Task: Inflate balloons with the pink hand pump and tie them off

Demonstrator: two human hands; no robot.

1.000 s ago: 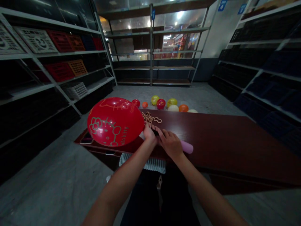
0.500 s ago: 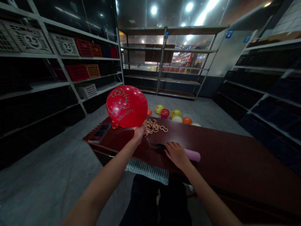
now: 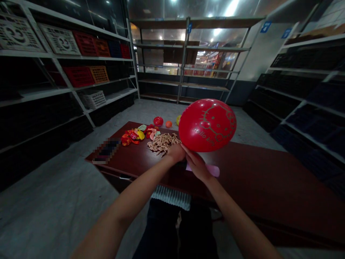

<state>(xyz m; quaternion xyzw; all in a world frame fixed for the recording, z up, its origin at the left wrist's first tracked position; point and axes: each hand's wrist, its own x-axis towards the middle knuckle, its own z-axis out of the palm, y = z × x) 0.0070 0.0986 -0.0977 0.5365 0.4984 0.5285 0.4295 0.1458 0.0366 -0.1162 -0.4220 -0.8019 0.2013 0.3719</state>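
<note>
An inflated red balloon point(image 3: 207, 126) with a cartoon cat print and "hello kitty" lettering tilts to the right above the table. My left hand point(image 3: 176, 154) is closed at the balloon's neck end. Against it, my right hand point(image 3: 196, 164) has its fingers drawn together at the same spot; the neck itself is hidden by the fingers. Under my right hand lies a pink balloon pump point(image 3: 214, 170), partly covered. Just beyond my left hand is a heap of tan, curly strips point(image 3: 163, 143). Uninflated balloons point(image 3: 133, 136) in mixed colours lie farther left.
A blurred-out dark flat object point(image 3: 107, 151) lies on the left end of the dark red table point(image 3: 256, 172). Inflated balloons point(image 3: 158, 121) are beyond the far edge. Shelving with crates point(image 3: 81, 77) stands left, more racks at the back and right. A grey ribbed cushion point(image 3: 172, 197) is at the near edge.
The red balloon has swung from left to right and turned over to that side. My right hand has left the pump and joined my left hand at the balloon's neck.
</note>
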